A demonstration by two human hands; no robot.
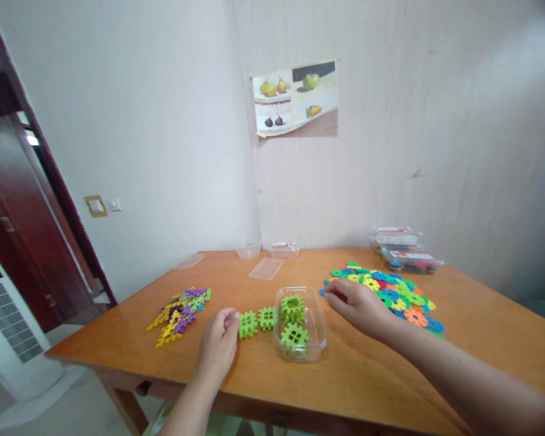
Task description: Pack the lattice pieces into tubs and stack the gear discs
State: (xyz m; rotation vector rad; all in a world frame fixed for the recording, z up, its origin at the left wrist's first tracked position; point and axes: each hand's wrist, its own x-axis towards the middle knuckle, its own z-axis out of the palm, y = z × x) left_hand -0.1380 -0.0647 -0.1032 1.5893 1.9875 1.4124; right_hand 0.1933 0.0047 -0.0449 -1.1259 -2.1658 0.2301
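My left hand (218, 344) is closed at the left edge of a green square lattice building block (247, 325), thumb and fingertips against it. Another green lattice block (267, 318) lies just right of that one, beside a clear plastic container (315, 339). Inside the container are several more green blocks (294, 336). My right hand (356, 303) hovers right of the container, at the near left edge of a heap of colorful flower-shaped discs (397, 290). Its fingers are pinched together; what they hold, if anything, is hidden. A bit of blue shows by the fingertips.
Yellow, purple and green interlocking pieces (179, 318) lie on the left of the wooden table (354, 378). At the back stand a round clear tub (249, 250), a flat clear lid (266, 268) and a small clear box (284, 249). Stacked clear boxes (409, 259) stand back right.
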